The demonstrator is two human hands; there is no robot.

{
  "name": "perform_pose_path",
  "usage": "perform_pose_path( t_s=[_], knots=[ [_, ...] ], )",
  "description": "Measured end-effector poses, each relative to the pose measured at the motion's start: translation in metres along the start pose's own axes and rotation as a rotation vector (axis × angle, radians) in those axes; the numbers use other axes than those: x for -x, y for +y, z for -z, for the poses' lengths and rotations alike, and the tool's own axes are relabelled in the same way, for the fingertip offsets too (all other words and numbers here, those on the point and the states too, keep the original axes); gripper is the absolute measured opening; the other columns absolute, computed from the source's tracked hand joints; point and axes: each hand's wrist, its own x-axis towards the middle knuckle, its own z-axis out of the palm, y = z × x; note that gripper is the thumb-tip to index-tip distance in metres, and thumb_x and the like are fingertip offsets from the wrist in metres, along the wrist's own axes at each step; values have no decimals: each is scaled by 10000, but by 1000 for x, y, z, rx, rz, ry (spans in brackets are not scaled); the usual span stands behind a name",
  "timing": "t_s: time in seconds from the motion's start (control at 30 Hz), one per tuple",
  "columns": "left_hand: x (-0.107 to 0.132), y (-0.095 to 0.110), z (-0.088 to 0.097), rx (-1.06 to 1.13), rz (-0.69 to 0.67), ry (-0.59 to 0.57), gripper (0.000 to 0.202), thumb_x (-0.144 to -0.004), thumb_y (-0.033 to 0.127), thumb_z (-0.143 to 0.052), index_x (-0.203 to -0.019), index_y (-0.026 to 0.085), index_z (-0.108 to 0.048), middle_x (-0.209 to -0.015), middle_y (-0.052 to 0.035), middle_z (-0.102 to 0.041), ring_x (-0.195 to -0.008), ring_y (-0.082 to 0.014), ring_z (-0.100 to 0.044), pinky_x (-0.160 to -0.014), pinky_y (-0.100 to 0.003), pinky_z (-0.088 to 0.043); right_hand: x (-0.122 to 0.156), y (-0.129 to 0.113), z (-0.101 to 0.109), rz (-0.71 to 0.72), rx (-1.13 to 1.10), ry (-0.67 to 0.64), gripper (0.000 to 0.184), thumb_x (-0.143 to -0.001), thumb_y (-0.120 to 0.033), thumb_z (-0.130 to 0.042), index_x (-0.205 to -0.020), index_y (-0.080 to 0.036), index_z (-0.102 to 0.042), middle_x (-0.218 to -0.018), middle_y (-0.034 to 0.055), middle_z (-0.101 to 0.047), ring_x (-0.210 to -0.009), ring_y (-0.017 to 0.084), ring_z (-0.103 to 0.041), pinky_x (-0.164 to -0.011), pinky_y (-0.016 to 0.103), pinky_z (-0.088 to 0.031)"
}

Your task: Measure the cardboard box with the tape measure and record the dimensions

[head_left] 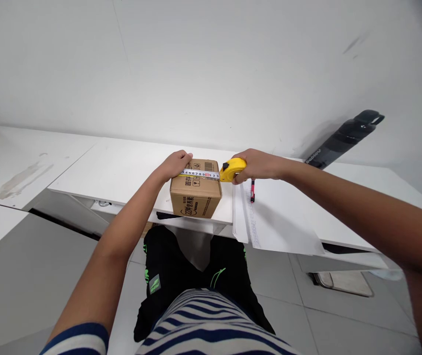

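A scuffed, pale wall (196,74) stands on the far side. A white desk (118,160) runs along it, above a grey tiled floor (279,276).

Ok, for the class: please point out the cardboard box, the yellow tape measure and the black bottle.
Cardboard box (200,189): head view, on its top face, close to the front edge.
Yellow tape measure (230,169): head view, on the case.
Black bottle (344,140): head view, on the body.

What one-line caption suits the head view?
Right hand holds a yellow tape measure beside a cardboard box, the blade stretched across the box's top to the left hand.
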Motion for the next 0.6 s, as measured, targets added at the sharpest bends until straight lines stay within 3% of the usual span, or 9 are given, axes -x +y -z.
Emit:
perform_pose_path(
  t_s=[0.13,0.27,0.37,0.43,0.5,0.6],
  knots=[
    [-2,-2,-1,45,29,6,300,-893,445,-551,-728,195,-538,-732,-49,-571,-674,-197,-521,-683,-338,-388,0,2,-2,2,-8,11,272,-602,-269,-756,-862,-234,-683,-802,14,-679,-660,160,-572,-538,275,-434],
    [-6,-7,5,286,125,-23,190,-854,382,-622,-878,200,-574,-813,-47,-624,-717,-189,-574,-698,-322,-451,7,5,-8,4,-50,81,291,-585,-259,-759,-857,-217,-665,-801,7,-673,-685,162,-584,-547,265,-433],
    [-1,-13,12,448,128,-106,314,-861,481,-596,-990,195,-609,-895,-65,-668,-818,-205,-632,-771,-328,-494,19,6,-14,-26,-95,130,292,-586,-270,-758,-848,-205,-649,-767,0,-657,-646,147,-567,-537,262,-428],
    [9,-19,13,444,83,-129,472,-895,609,-474,-1009,183,-643,-941,-89,-697,-914,-229,-651,-848,-343,-494,30,6,-16,-37,-125,136,283,-591,-270,-752,-843,-203,-644,-763,0,-653,-635,141,-558,-524,258,-425],
    [24,-28,9,398,38,-108,610,-905,691,-359,-1016,177,-668,-1009,-107,-719,-1012,-249,-647,-914,-354,-476,41,4,-17,-39,-145,140,277,-594,-269,-747,-842,-204,-643,-770,5,-657,-649,147,-564,-514,254,-423],
    [50,-41,-2,386,-26,-23,650,-893,722,-347,-1073,185,-666,-1164,-109,-701,-1118,-262,-616,-946,-357,-463,57,-2,-19,-58,-142,135,282,-596,-274,-744,-856,-210,-655,-790,16,-678,-690,172,-598,-515,259,-435]
  ],
)
